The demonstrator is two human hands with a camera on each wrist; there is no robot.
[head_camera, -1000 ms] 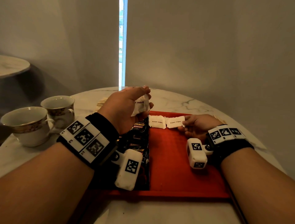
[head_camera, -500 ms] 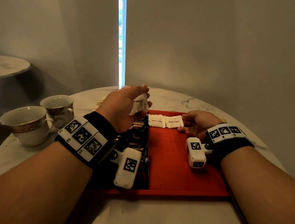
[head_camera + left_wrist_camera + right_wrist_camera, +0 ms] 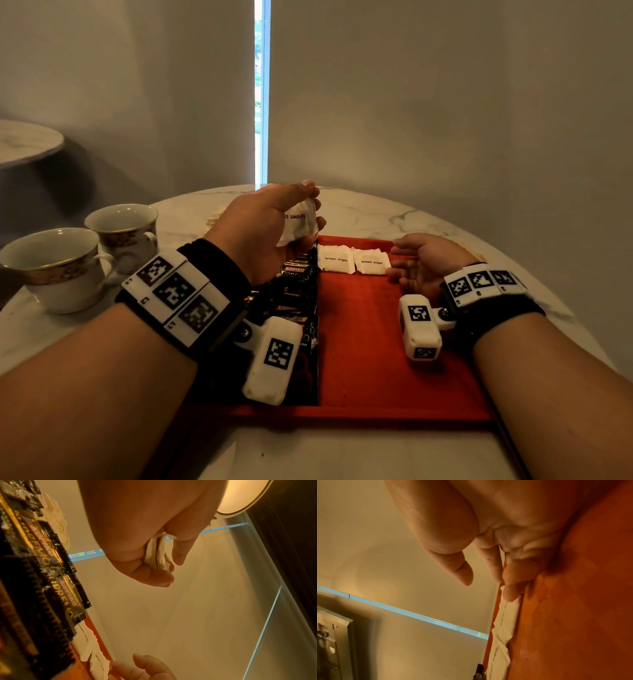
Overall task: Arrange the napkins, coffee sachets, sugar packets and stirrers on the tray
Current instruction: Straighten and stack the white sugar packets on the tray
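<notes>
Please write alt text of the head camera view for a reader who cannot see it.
A left hand holds brown sugar packets above a red tray. Two sugar packets lie along its far edge beside black coffee sachets; the right hand rests next to them.

Red tray (image 3: pixel 376 342), white sugar packets (image 3: pixel 335 259), black coffee sachets (image 3: pixel 294 274) with seemingly gold-red print.

1. Two teacups — near cup (image 3: pixel 51 267), far cup (image 3: pixel 124 230) — stand just beside each other, left on the marble table (image 3: pixel 394 214).
2. Second round table (image 3: pixel 29 142) — far left.
</notes>
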